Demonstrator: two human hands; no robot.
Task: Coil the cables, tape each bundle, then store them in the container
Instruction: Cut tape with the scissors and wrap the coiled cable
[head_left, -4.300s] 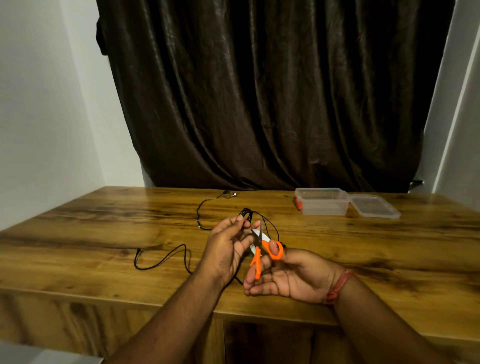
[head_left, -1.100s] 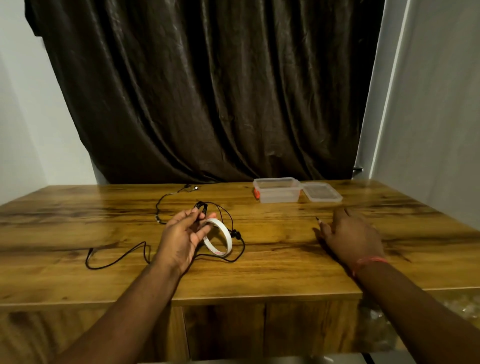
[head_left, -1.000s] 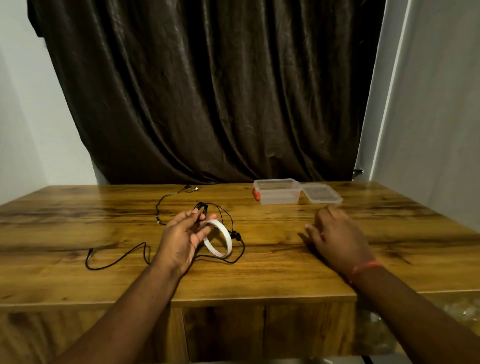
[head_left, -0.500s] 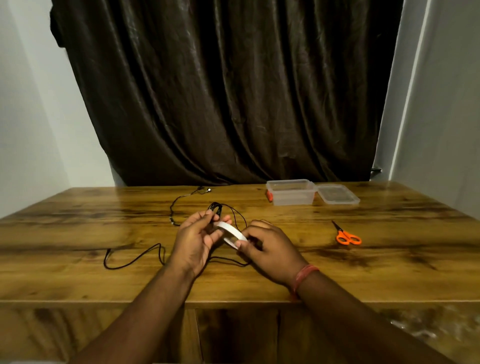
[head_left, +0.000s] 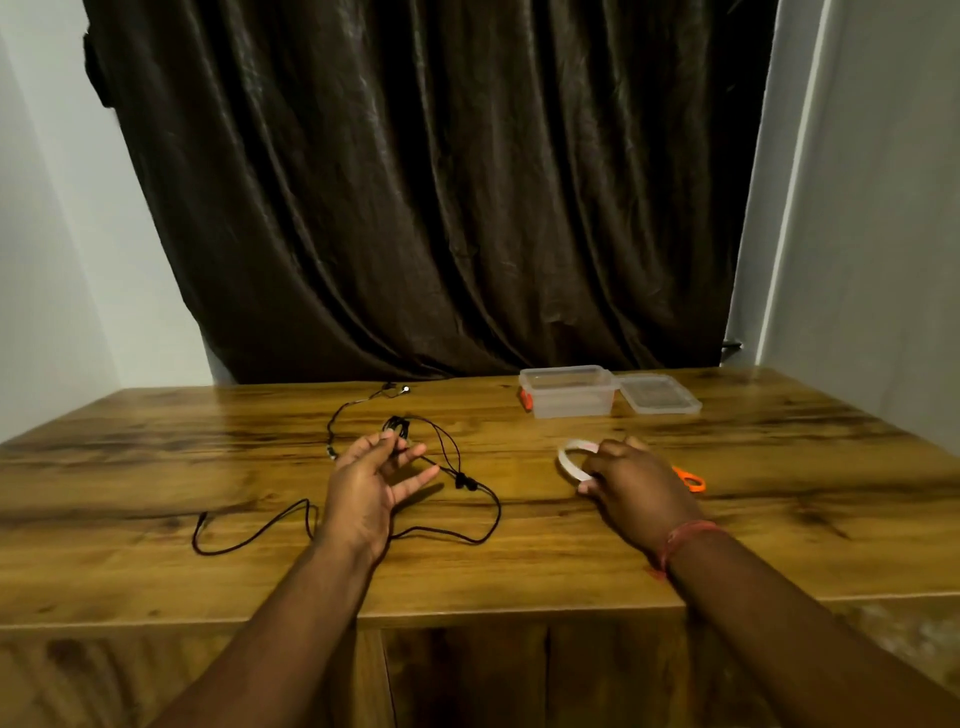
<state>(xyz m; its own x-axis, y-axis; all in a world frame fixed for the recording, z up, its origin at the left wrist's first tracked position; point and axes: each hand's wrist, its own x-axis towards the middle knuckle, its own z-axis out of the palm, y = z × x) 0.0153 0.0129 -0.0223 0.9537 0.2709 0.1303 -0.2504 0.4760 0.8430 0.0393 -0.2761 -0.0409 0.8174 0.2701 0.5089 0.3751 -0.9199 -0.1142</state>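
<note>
plain home room: wooden table (head_left: 519, 566) against dark curtain (head_left: 441, 182), bare white walls (head_left: 872, 208)

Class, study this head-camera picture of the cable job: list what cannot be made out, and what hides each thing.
- Orange-handled scissors: blades hidden behind the right hand.
- White tape roll: near part covered by that hand's fingers.
- Small black cable bundle pinched by the left hand: too small to tell if taped.
- Clear plastic container: contents unclear.

text: none legible | labels: none | brands: none | numbers: none
</note>
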